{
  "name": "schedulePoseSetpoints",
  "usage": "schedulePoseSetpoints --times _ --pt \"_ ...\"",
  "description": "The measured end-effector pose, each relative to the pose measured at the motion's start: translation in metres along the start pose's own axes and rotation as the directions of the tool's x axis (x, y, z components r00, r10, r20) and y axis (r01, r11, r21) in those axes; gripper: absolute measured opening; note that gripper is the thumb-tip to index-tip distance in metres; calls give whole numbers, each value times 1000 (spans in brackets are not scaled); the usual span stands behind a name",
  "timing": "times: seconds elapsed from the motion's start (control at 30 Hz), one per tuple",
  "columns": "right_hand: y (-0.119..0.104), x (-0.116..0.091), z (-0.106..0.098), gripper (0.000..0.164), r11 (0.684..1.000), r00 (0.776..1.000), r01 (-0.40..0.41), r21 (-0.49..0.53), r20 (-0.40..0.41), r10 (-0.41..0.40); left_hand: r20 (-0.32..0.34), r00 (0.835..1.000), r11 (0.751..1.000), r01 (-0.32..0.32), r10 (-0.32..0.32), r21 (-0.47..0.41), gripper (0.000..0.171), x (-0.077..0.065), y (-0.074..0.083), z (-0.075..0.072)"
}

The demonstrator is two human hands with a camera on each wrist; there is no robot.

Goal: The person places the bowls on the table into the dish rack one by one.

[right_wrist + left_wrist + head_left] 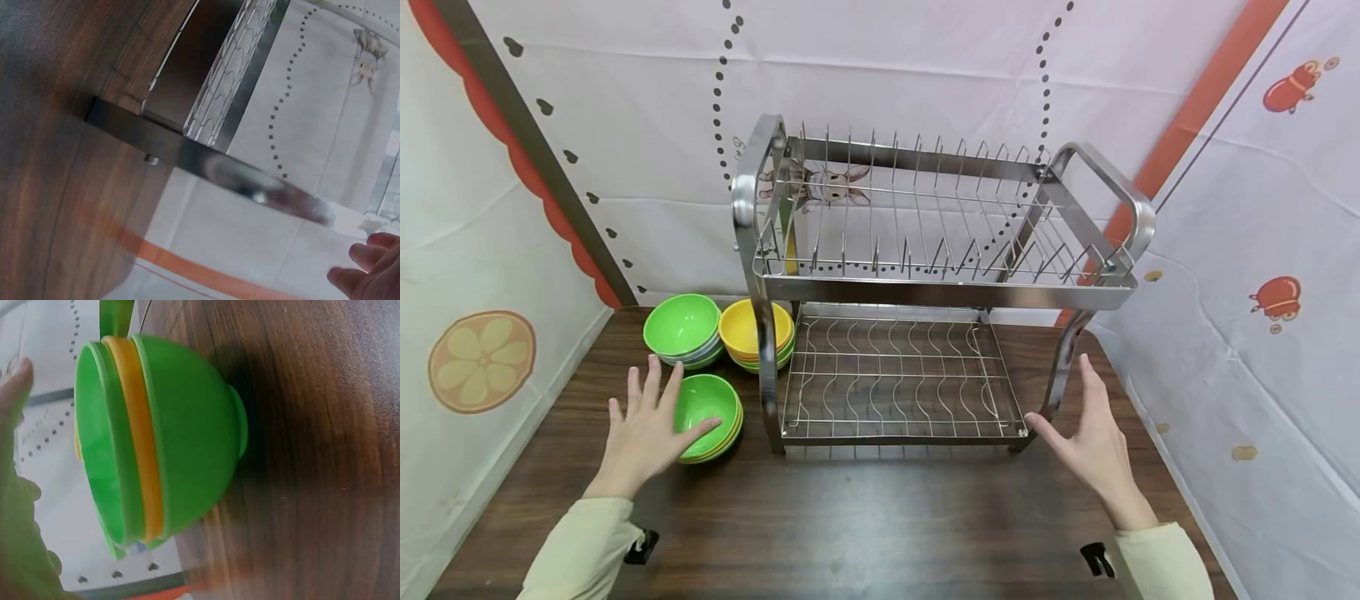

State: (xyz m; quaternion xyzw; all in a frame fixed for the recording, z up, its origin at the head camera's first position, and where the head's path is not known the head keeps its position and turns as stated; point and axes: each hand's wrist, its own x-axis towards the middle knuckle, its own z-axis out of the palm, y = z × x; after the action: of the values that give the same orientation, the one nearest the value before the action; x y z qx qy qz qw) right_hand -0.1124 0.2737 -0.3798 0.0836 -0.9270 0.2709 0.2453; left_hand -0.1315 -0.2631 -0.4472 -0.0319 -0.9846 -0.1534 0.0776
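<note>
My left hand (pixel 643 433) hovers with fingers spread beside the front stack of bowls (pixel 706 408), whose top bowl is green with yellow beneath. In the left wrist view, that green and yellow stack (pixel 187 437) fills the middle, and the hand (pixel 22 506) is apart from it. On the other side, my right hand (pixel 1093 442) is spread near the right front leg of a two-tier metal dish rack (pixel 955 293). From the right wrist view, the fingertips appear close to the rack's leg (pixel 231 178); touching cannot be told. Neither hand holds anything.
Behind the front stack stand two more stacks, one topped by a green bowl (pixel 681 325), one by a yellow bowl (pixel 748 329) close to the rack's left leg. White printed cloth (pixel 925 83) walls the brown wooden table (pixel 880 517) at the back and sides.
</note>
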Motion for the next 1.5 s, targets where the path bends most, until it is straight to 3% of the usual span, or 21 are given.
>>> schedulePoseSetpoints --times 0.17,0.3,0.4,0.63,0.93,1.13,1.5 --pt "11 5 2 97 993 992 -115 39 48 113 21 999 996 38 -36 -80 94 0 -9 1" --pt "21 10 7 94 981 988 -141 136 76 132 38 997 991 67 -63 -118 92 0 -17 2" --pt "26 14 11 86 973 990 -132 190 71 120 55 995 986 91 -84 -140 90 1 -20 1" --pt "31 24 16 68 982 998 -56 183 -22 61 94 988 980 132 -119 -149 77 -2 -22 -4" --pt "37 25 24 66 994 986 14 107 -169 4 65 994 982 97 -88 -162 50 -5 -25 0" --pt "38 25 27 62 992 970 49 118 -244 -19 -18 998 985 50 -54 -165 36 -1 -26 1" --pt "35 27 28 60 992 966 26 120 -259 6 -94 995 993 5 -16 -116 24 7 -33 1"
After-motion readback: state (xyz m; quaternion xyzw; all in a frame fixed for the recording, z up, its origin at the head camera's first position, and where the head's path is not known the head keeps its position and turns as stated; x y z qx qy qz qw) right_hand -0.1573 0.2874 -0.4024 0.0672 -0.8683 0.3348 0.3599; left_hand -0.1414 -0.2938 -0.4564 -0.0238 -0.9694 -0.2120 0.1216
